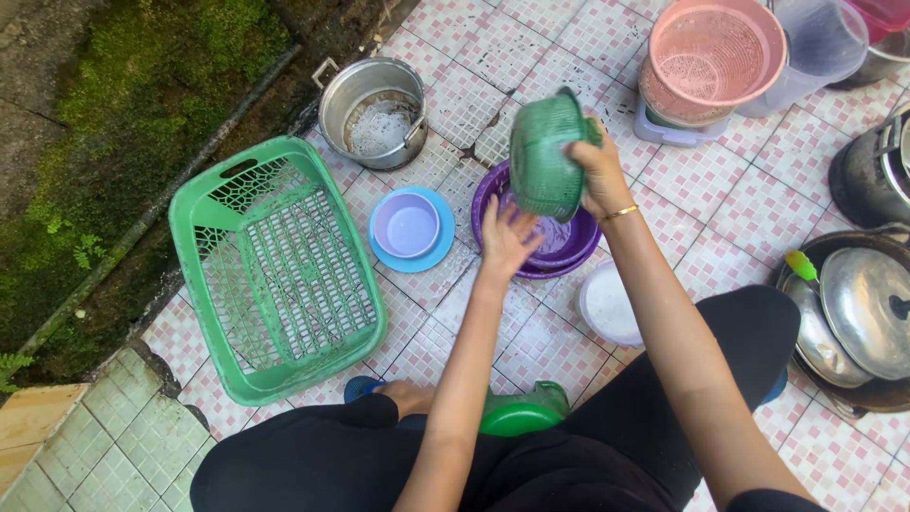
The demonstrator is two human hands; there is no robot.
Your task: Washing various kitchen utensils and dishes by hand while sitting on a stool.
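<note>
Green colander (548, 155) held tilted in the right hand (599, 169), fingers closed on its rim, raised above the purple basin (580, 248) and not touching it. Left hand (505, 237) lies just below the colander, over the basin's near rim; fingers spread and loose, gripping nothing that I can make out, though whether the fingertips touch the basin's inside is unclear. Basin looks wet; contents not readable. Left of the left fingers: small lilac bowl (408, 226) sitting in a blue plate (430, 258), both upright and looking clean. Further left, green rack (275, 270), holding no dishes. Beyond the fingers, metal pot (373, 112) with suds or foamy water in it. Near the right forearm, a white bowl (607, 305). Right of the right hand, well apart: pink baskets (713, 59) stacked, pans and a lid (867, 308). Judgement: washing is at an early stage. One piece in hand, nothing yet set in the rack, and the pot, bowls and pans all appear to await handling.
</note>
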